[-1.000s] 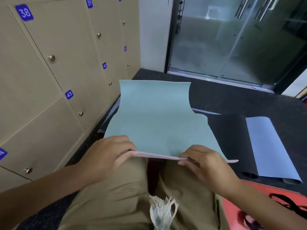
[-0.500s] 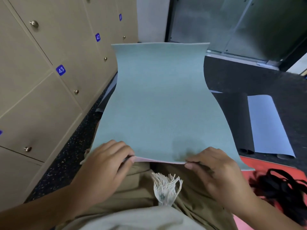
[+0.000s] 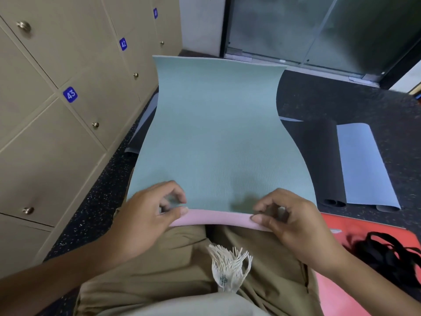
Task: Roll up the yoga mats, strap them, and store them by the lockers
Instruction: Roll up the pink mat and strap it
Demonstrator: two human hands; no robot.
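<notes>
Pinched the near edge of the green yoga mat (image 3: pixel 216 137) with left hand (image 3: pixel 145 215) and right hand (image 3: pixel 293 224), pink underside curled up between them, mat stretching away ahead beside lockers (image 3: pixel 57 115).

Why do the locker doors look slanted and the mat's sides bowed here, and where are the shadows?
In the head view, the wide-angle lens bends straight lines: the lockers lean and the green mat has bowed sides. Soft light casts faint shadows on the mat just ahead of the left hand and right hand. The glass door looks hazy; the picture is slightly soft overall.
</notes>
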